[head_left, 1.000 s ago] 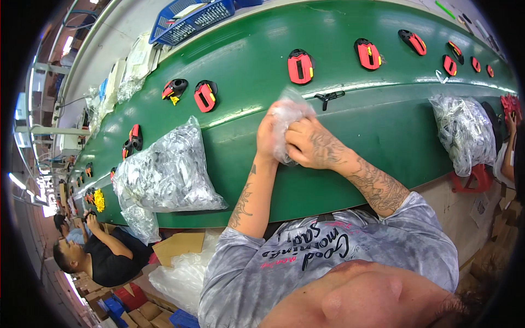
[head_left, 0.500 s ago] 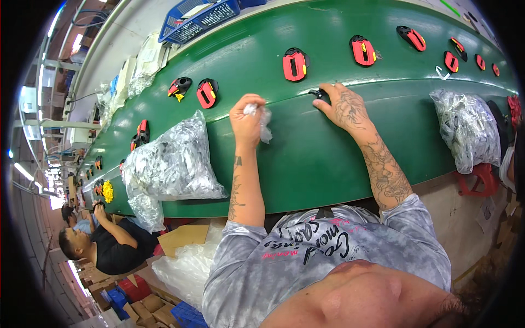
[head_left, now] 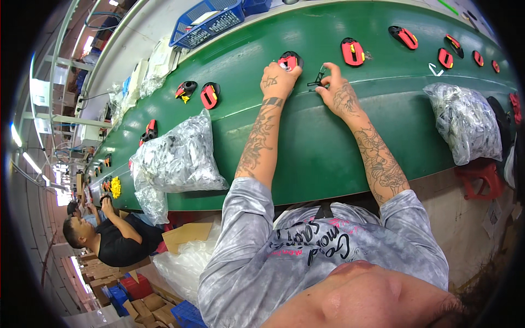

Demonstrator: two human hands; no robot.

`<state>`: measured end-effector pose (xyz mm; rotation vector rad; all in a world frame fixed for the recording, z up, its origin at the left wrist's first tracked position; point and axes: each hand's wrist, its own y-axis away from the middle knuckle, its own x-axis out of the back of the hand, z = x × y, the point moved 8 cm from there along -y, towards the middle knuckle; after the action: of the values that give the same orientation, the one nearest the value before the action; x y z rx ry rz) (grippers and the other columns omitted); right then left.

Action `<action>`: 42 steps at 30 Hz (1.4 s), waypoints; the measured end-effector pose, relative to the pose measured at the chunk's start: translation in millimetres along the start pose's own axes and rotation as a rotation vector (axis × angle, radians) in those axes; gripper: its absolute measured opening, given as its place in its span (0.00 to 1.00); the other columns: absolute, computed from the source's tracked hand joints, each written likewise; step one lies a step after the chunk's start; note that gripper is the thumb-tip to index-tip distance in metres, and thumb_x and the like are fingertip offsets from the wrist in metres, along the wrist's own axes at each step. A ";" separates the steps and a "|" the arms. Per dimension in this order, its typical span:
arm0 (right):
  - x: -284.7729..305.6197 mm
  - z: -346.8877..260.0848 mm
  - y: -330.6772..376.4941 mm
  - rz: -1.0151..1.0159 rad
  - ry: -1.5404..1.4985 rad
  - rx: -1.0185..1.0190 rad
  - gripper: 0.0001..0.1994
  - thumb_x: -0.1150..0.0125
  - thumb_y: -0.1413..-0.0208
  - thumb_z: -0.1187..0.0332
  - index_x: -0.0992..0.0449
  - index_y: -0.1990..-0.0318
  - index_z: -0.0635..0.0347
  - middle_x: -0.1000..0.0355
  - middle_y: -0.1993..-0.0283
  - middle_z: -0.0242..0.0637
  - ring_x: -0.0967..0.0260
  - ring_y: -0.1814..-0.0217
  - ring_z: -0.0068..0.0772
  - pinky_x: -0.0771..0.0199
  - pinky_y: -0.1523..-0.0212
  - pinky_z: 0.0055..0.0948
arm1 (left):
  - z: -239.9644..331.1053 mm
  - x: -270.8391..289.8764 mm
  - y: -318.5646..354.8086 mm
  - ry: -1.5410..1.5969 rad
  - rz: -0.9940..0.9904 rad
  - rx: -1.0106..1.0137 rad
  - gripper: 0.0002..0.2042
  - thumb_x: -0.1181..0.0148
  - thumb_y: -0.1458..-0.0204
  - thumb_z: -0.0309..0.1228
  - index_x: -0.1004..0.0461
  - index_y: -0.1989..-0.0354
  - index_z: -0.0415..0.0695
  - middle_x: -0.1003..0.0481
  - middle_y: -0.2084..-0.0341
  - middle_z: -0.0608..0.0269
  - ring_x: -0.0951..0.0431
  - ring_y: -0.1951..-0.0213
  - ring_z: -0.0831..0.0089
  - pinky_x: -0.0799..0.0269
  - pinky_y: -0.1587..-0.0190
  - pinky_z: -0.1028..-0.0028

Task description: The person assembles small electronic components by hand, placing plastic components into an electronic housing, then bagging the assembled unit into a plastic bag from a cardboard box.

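Note:
My left hand (head_left: pixel 279 81) reaches over a red-and-black oval plastic housing (head_left: pixel 291 59) on the green table. Its fingers are bent down onto the near side of the housing, and the fingertips are partly hidden. A small whitish patch shows beside them; I cannot make out what it is. Just to the right, my right hand (head_left: pixel 338 93) holds a thin black frame-like piece (head_left: pixel 316 83) between thumb and fingers, slightly apart from the housing. Another red-and-black housing (head_left: pixel 353 52) lies beyond my right hand.
More red-and-black housings (head_left: pixel 210 95) lie along the green table (head_left: pixel 311 147). Bulging clear bags of small parts sit at left (head_left: pixel 178 153) and right (head_left: pixel 465 123). A blue basket (head_left: pixel 205 24) stands at the far edge. A person in black (head_left: pixel 123 240) works at left.
My left hand has moved right and away from me, onto the housing; the crumpled clear plastic it held no longer shows clearly. My right hand has lifted the black piece, which now shows more.

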<state>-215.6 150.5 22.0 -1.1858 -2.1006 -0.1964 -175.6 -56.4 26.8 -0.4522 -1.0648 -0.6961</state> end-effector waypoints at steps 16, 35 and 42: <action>-4.2 20.8 -10.7 -0.199 -0.975 -0.193 0.21 0.30 0.42 0.70 0.27 0.44 0.67 0.27 0.62 0.26 0.32 0.61 0.17 0.34 0.58 0.19 | -58.9 -12.5 90.0 1.675 -0.420 -0.005 0.34 0.27 0.51 0.26 0.36 0.36 0.32 0.22 0.55 0.52 0.16 0.61 0.65 0.13 0.65 0.70; -12.0 -47.0 19.4 -0.384 -0.291 0.054 0.10 0.37 0.38 0.67 0.25 0.55 0.64 0.33 0.63 0.32 0.36 0.66 0.21 0.30 0.64 0.26 | -44.9 -23.8 103.0 1.771 -0.636 -0.072 0.31 0.32 0.49 0.22 0.34 0.35 0.31 0.22 0.50 0.51 0.17 0.57 0.68 0.18 0.55 0.68; -0.5 -48.8 16.6 -0.053 -0.232 0.013 0.10 0.33 0.41 0.68 0.24 0.60 0.65 0.30 0.64 0.37 0.32 0.66 0.29 0.27 0.62 0.29 | -43.5 -26.9 106.5 1.766 -0.655 -0.073 0.30 0.30 0.47 0.24 0.33 0.35 0.31 0.21 0.51 0.55 0.19 0.55 0.71 0.19 0.50 0.68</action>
<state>-177.7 137.8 54.4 -1.1938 -2.3317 -0.0719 -80.7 -1.4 -17.1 0.5173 0.5567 -1.2812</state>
